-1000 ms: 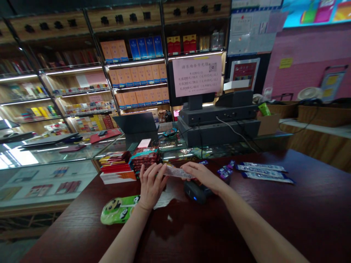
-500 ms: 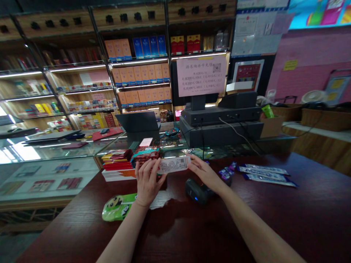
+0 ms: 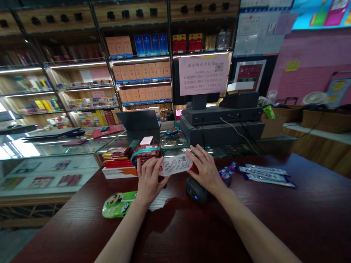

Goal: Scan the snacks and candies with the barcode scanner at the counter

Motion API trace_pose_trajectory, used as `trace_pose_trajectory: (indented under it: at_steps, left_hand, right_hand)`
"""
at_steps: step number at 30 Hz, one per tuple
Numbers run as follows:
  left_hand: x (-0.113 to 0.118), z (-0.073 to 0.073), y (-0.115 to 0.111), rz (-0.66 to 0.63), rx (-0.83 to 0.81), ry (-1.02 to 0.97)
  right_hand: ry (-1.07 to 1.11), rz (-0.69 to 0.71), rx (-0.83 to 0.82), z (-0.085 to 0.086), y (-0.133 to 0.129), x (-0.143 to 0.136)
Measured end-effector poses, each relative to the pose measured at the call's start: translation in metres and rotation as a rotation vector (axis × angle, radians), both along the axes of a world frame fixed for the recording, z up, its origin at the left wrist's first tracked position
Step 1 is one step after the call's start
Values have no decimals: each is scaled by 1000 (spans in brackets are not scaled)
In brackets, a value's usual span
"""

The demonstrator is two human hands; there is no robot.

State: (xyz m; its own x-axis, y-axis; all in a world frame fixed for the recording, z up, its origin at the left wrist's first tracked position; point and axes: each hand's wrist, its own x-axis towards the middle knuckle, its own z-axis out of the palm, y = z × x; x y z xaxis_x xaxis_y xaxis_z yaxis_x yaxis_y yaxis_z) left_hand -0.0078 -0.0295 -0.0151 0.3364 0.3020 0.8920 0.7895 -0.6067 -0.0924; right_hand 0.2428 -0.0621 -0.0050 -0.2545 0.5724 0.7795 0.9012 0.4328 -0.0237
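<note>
A pale packet with printed text and a code [image 3: 176, 165] is held flat between my two hands above the dark table. My left hand [image 3: 149, 179] grips its left end between thumb and fingers. At its right end is my right hand [image 3: 205, 170], thumb below and fingers above. Under the right wrist lies a black scanner-like device [image 3: 196, 190] with a blue light. A green packet with panda faces [image 3: 116, 205] rests left of my left forearm. Behind my left hand are stacked red and yellow packets [image 3: 117, 157] and brown-and-teal packets [image 3: 146, 151].
Several blue-white stick packets [image 3: 265, 174] and a purple packet [image 3: 227, 171] lie on the right of the table [image 3: 309, 219]. A glass counter [image 3: 82, 148] with a dark monitor and register [image 3: 222, 117] stands beyond. Shelves of boxes line the back.
The packet has shifted slightly and is tilted differently, showing red at its ends. My right hand's fingers have lifted and spread more around its end. The green packet stays in place.
</note>
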Motion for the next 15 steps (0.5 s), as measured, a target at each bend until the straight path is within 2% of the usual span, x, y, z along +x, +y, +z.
trace_pose_trajectory:
  at_steps: [15]
  left_hand:
    - [-5,-2,0,40,-142,95]
  right_hand:
    - [-41,-22,-8,-6,3,-2]
